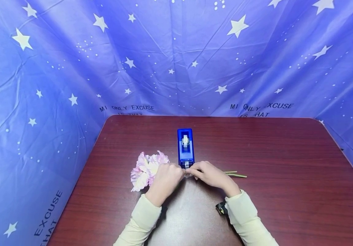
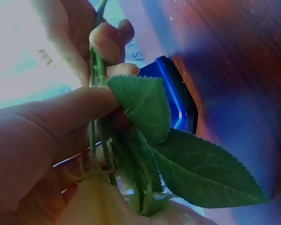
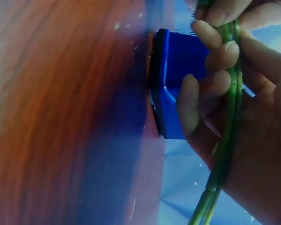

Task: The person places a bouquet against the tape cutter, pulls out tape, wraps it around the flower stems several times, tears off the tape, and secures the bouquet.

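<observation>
Flowers (image 1: 142, 172), table (image 1: 271, 150) (perhaps wooden), starry cloth (image 1: 176, 51)

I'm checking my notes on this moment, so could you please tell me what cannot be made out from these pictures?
Tape: head view, free end too small to tell near the left hand and right hand.
Stems: head view, mostly hidden by both hands; right wrist view, lower ends cut off by the bottom edge.
Flowers: left wrist view, cut off by the bottom edge.
Dispenser: left wrist view, partly hidden by leaves.
</observation>
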{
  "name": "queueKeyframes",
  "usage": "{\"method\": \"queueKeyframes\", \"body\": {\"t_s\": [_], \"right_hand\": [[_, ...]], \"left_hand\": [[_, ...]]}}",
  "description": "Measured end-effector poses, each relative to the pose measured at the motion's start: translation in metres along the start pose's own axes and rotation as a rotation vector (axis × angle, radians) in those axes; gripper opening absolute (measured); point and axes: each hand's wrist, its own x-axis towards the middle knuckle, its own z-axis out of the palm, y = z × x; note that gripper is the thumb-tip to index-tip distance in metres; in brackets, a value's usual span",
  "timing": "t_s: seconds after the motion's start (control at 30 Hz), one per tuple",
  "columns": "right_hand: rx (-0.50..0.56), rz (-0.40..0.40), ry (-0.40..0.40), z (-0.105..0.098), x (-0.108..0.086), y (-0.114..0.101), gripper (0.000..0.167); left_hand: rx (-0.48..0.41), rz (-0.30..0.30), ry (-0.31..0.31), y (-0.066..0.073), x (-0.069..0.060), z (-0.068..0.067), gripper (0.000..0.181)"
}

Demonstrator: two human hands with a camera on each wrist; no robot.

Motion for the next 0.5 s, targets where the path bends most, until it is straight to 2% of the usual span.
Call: {"method": "queueKeyframes", "body": {"t_s": [0.17, 0.5], "right_hand": [[0.052, 0.023, -0.029, -0.0034, 0.0017, -0.0011, 0.03], [0.117, 0.073, -0.023, -0.0018, 0.0018, -0.0008, 0.03]], "left_hand": [[0.0, -0.014, -0.009, 0.0016, 0.0001, -0.0004, 0.022], [-0.001, -0.001, -0.012, 0.0002, 0.0007, -0.0011, 0.018]]}}
